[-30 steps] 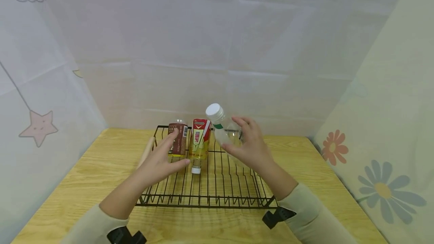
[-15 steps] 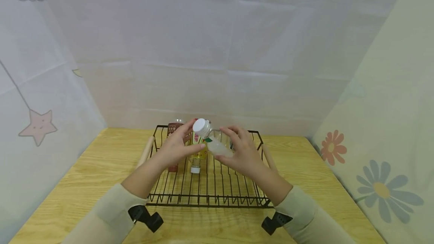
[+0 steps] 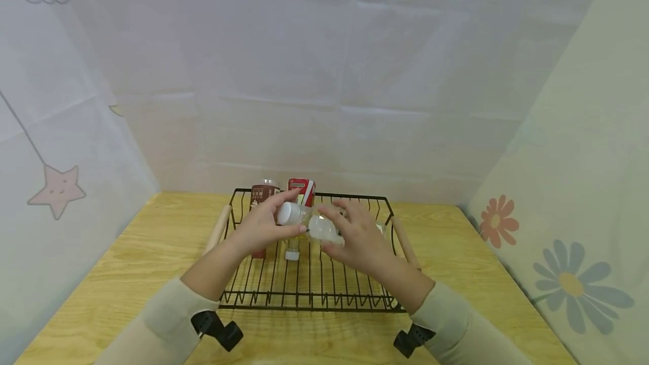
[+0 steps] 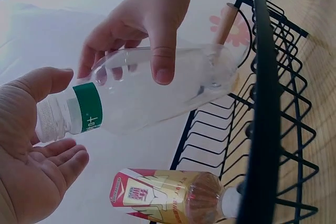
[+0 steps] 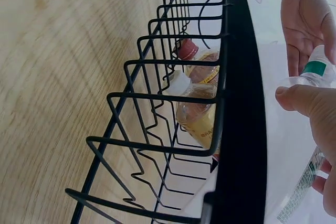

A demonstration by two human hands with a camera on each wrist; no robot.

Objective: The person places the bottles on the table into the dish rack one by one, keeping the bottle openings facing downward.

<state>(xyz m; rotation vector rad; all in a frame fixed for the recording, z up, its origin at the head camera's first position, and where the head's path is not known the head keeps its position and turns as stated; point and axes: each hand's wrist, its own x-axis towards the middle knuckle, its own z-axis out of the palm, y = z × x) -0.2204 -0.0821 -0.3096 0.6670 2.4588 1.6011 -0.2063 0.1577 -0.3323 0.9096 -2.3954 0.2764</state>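
A clear plastic bottle with a green label band (image 4: 88, 106) is held tilted over the black wire rack (image 3: 310, 310). My right hand (image 3: 362, 244) grips its body, thumb on the near side and fingers on the far side. The white cap (image 3: 288, 214) points left, into the space between the thumb and fingers of my left hand (image 3: 259, 227). Those left fingers lie loosely spread around the cap and neck; firm contact does not show. Beneath, a yellow-and-red drink bottle (image 4: 173, 195) lies in the rack, its white cap toward me. Beside it is a brown-labelled bottle (image 3: 261, 193) with a red cap (image 5: 187, 49).
Wooden handles (image 3: 219, 230) flank the rack on both sides. The rack stands on a wood-grain table (image 3: 127, 263). A pale cloth (image 3: 324, 72) hangs behind, and patterned cloths rise on the left and right.
The right hand has brought the clear bottle left and down, tipping it nearer horizontal. My left hand has moved right and up to the cap, staying nearly still over the last half second.
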